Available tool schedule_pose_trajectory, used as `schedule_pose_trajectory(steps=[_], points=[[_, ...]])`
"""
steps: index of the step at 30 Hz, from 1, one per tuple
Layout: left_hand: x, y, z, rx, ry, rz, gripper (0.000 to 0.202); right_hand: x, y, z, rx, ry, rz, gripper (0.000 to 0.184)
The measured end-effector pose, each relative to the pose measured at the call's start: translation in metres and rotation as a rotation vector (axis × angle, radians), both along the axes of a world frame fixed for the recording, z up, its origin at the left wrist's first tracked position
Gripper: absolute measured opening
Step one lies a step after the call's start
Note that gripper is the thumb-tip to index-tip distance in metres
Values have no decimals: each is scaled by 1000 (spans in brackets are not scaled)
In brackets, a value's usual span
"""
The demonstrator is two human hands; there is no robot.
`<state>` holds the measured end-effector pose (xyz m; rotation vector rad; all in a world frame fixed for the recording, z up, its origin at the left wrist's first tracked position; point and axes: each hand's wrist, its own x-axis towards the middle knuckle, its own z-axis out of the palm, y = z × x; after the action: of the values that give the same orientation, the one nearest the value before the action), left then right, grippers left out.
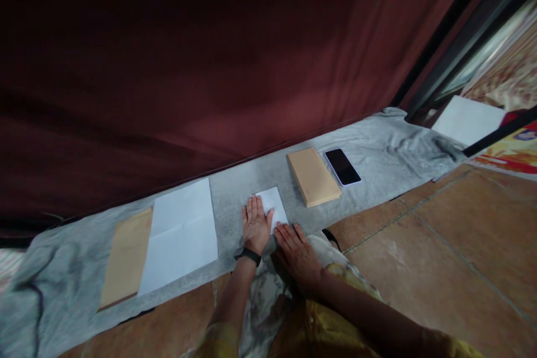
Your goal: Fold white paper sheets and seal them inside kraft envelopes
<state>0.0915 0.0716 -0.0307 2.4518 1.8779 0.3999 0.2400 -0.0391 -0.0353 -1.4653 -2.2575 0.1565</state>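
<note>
A small folded sheet of white paper (273, 202) lies on the grey cloth in front of me. My left hand (255, 226) rests flat on its left side, fingers stretched out and thumb out to the right. At the paper's lower right edge, the fingertips of my right hand (297, 253) press down, its fingers lying out flat. Part of the paper is hidden beneath both hands. Left of them, a larger white sheet (181, 235) with a crease across it lies spread out, partly alongside a brown envelope (126, 257).
To the right lie a stack of brown envelopes (314, 177) and a phone (343, 166) with a dark screen. The grey cloth (377, 140) runs along a dark red curtain (235, 67). Tiled floor (474, 224) borders it; a white sheet (469, 120) lies farther right.
</note>
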Motion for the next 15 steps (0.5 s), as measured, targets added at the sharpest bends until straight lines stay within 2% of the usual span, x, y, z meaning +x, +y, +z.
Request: schedule_pose_trajectory(steps=[9,15], points=[[3,3,-4,14,-38,21,73,2,0,-7,10,-42,22,64],[-2,-14,-1,-7,-19,-5,69,1,0,-10,29,-52,20,62]])
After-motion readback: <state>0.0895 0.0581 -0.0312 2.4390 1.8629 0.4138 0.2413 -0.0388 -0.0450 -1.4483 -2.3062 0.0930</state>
